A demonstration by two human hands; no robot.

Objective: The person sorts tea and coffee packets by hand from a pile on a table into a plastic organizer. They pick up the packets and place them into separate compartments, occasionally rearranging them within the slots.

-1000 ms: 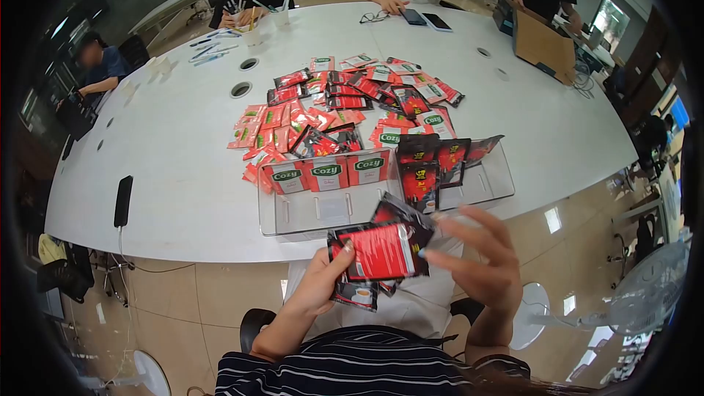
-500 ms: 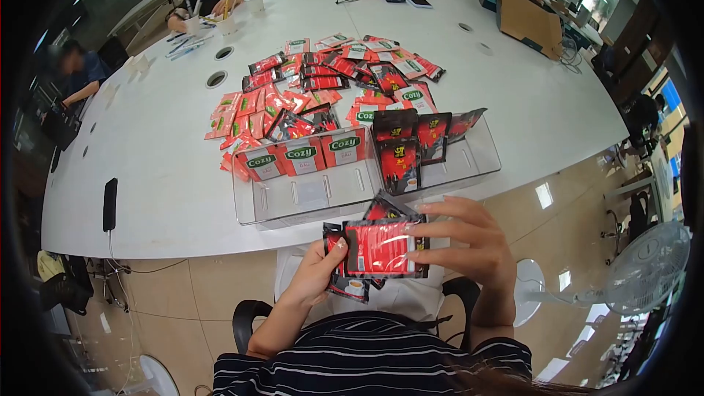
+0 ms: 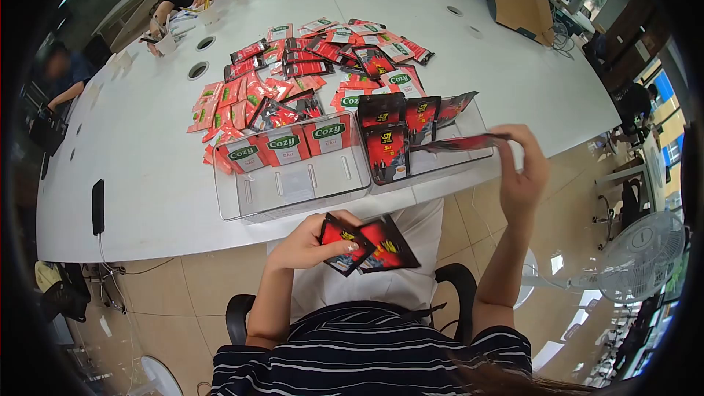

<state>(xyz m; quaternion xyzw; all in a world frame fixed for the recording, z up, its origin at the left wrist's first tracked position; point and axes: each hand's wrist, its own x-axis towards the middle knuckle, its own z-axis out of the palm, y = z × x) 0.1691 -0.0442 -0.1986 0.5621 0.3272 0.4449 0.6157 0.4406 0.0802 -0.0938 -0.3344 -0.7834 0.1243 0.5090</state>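
Note:
My left hand [image 3: 297,244] is closed on two or more black-and-red coffee sachets [image 3: 390,246], fanned out above my lap. Between the fingers and thumb of my right hand [image 3: 526,169] is one coffee sachet [image 3: 460,144], seen nearly edge-on and a little blurred, over the right clear plastic bin [image 3: 451,167]. Several G7 coffee sachets [image 3: 386,154] stand upright in that bin's left and back part. Beside it, the left clear plastic bin [image 3: 293,209] has a row of red Cozy sachets [image 3: 284,147] along its back wall.
Behind the bins lies a loose pile of Cozy and coffee sachets [image 3: 308,66] on the white table [image 3: 161,198]. A black phone [image 3: 98,207] with a cable lies at left. An open cardboard box [image 3: 517,11] stands at far right, a fan [image 3: 642,257] beyond the table. Other people sit across.
My right hand has moved up and right from the stack, carrying one sachet to the right bin. My left hand keeps the other sachets. The view has shifted slightly.

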